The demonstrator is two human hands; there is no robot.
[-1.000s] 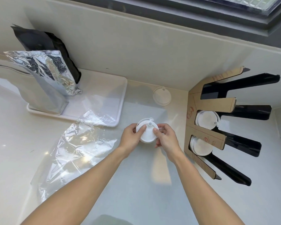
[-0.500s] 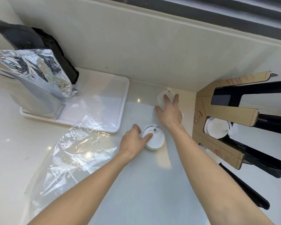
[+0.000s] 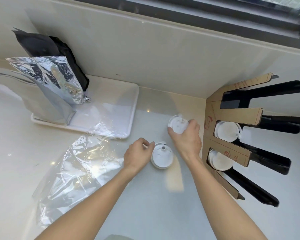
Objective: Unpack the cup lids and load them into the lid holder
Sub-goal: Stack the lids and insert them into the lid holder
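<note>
White plastic everywhere, thin and slippery. Head view: right hand (image 3: 186, 137) closed around a single lid (image 3: 177, 125), lifted near the lid holder (image 3: 232, 116). Left hand (image 3: 138, 155) curled, fingertips on the rim of a small lid stack (image 3: 161, 158) resting on the counter (image 3: 145, 213). Two holder slots already loaded. Risks, likely: light pinch letting the lid drop; crooked entry jamming on the cardboard divider; nudged stack sliding toward the loose wrapper (image 3: 73, 168).

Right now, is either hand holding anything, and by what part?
The right hand holds a single lid by its rim. The left hand touches the lid stack at its edge.
</note>
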